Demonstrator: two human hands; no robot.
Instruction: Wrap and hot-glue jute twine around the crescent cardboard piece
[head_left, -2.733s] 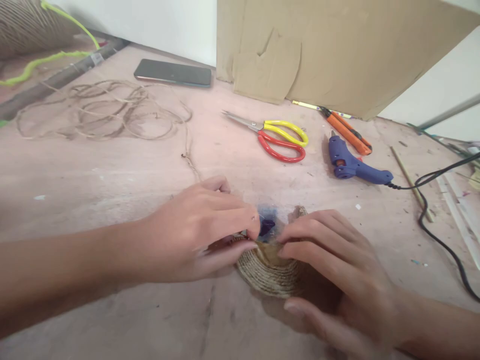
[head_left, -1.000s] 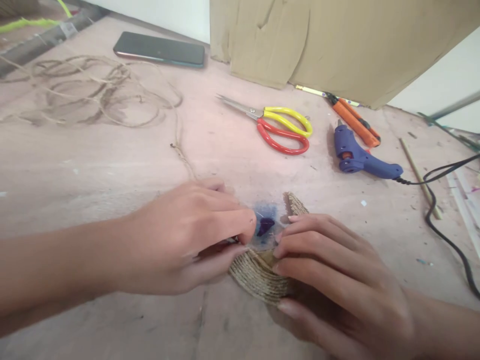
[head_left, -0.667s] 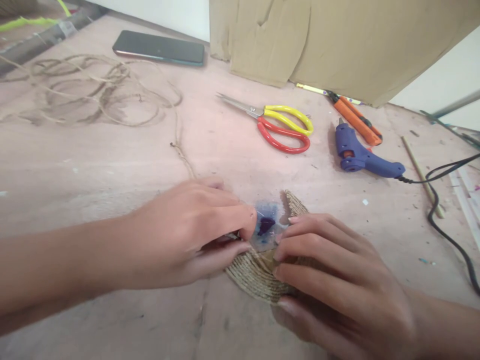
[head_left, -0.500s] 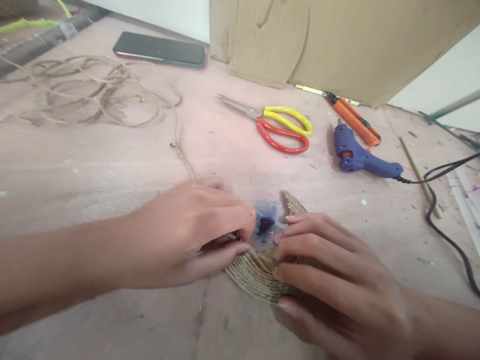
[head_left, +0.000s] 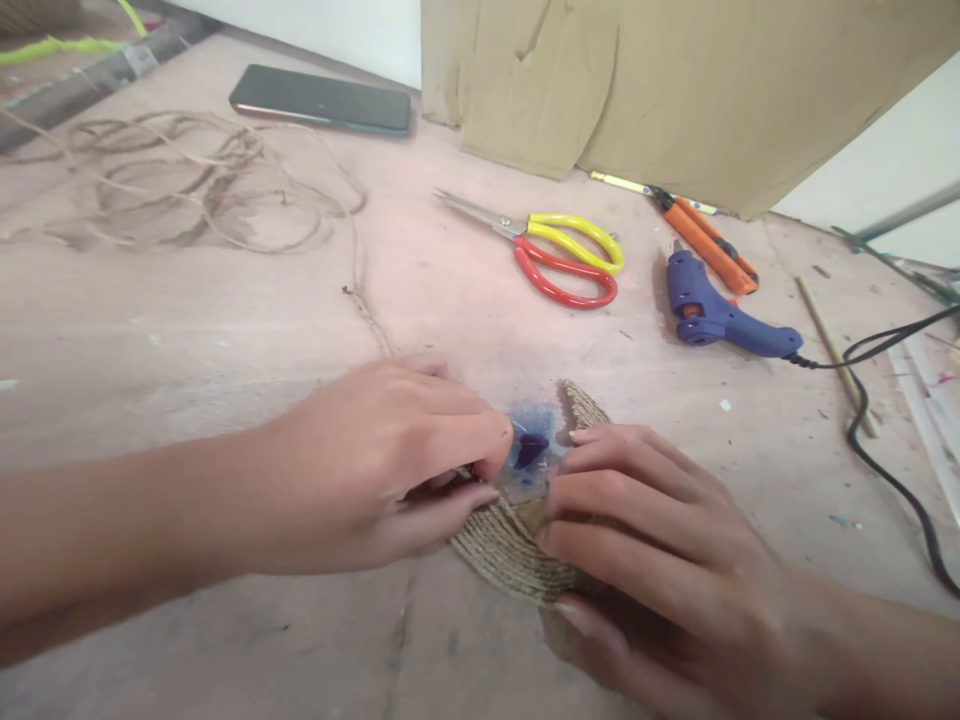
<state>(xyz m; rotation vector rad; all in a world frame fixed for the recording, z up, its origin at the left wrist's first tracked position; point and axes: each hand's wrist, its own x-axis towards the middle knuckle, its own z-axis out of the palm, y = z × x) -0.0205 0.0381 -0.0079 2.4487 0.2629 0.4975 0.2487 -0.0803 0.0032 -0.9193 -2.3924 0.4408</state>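
A curved, pointed piece covered in rows of twine point(head_left: 510, 562) lies at the front middle, with a strip of bare brown board showing on its inner edge. My right hand point(head_left: 667, 560) grips it from the right, fingers on top and thumb at the lower edge, hiding much of it. At its left end, my left hand point(head_left: 397, 460) is closed in a pinch. A jute twine point(head_left: 373, 322) runs from the table under this hand; the pinched bit is mostly hidden. Between the hands lies a clear patch with blue and dark purple stains point(head_left: 532, 445).
Scissors point(head_left: 555, 250) with yellow and red handles lie beyond my hands. To the right are a blue glue gun point(head_left: 727, 310) with a black cord, an orange cutter point(head_left: 709, 240) and a thin stick point(head_left: 832, 345). Loose twine loops point(head_left: 210, 190), a phone point(head_left: 322, 100) and cardboard point(head_left: 675, 90) are farther back.
My right fingers have shifted slightly to the left over the twine-covered piece. My left hand keeps its pinch in nearly the same place.
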